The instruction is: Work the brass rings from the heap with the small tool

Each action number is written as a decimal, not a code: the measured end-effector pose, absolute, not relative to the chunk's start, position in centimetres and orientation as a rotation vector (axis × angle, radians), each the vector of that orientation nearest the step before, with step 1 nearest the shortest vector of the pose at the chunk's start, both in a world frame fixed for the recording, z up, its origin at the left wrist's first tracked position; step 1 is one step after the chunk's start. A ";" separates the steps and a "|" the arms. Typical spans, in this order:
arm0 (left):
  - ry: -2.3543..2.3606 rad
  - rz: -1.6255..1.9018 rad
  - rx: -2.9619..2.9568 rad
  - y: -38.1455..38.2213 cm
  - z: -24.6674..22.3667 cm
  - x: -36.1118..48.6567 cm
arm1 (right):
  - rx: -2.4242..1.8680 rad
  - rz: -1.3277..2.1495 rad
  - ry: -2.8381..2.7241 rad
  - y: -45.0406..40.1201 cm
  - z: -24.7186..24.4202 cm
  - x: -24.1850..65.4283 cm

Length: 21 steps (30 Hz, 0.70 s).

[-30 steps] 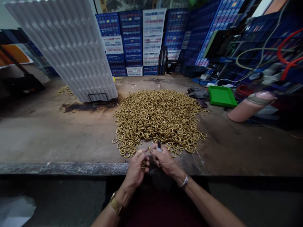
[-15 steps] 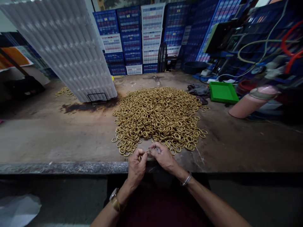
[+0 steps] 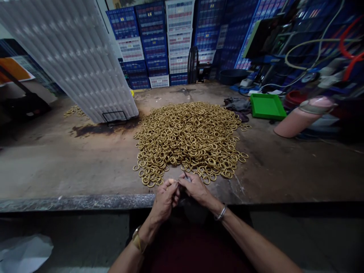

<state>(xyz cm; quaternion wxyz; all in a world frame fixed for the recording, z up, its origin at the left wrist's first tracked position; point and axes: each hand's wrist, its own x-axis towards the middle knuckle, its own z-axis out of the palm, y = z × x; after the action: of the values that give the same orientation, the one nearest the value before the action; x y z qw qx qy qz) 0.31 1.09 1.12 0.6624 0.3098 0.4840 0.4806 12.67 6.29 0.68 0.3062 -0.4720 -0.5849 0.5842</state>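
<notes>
A wide heap of brass-coloured rings (image 3: 187, 136) lies on the worktable, just beyond my hands. My left hand (image 3: 165, 199) is closed in a pinch at the table's front edge. Half a second ago a brass ring showed in it; now the fingers mostly cover what it holds. Thumb to fingertips, my right hand (image 3: 197, 191) meets the left. It is closed around a slim dark pointed tool (image 3: 185, 174), whose tip sticks up past the fingers; the tool's exact kind is unclear. Loose rings (image 3: 150, 180) lie close by on the near side of the heap.
A tall stack of translucent ribbed sheets (image 3: 93, 64) leans at left in a wire stand (image 3: 114, 116). A green tray (image 3: 267, 106), a pink bottle (image 3: 301, 117) and a dark cloth (image 3: 237, 104) sit at right. Blue and white crates (image 3: 153, 45) line the back.
My left fingers have closed further and turned, covering the ring seen between the hands earlier. The dark tool's tip now shows above my right hand. The view has shifted slightly.
</notes>
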 end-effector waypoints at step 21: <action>1.264 1.135 0.867 0.9 0.9 0.1 | -1.362 0.713 -2.459 5.6 0.6 13.3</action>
<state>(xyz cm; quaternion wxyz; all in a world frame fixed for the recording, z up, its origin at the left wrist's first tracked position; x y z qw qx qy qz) 0.10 0.89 0.87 0.5787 0.3707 0.5406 0.4853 13.30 5.58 0.56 0.1205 -0.4661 -0.8418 0.2440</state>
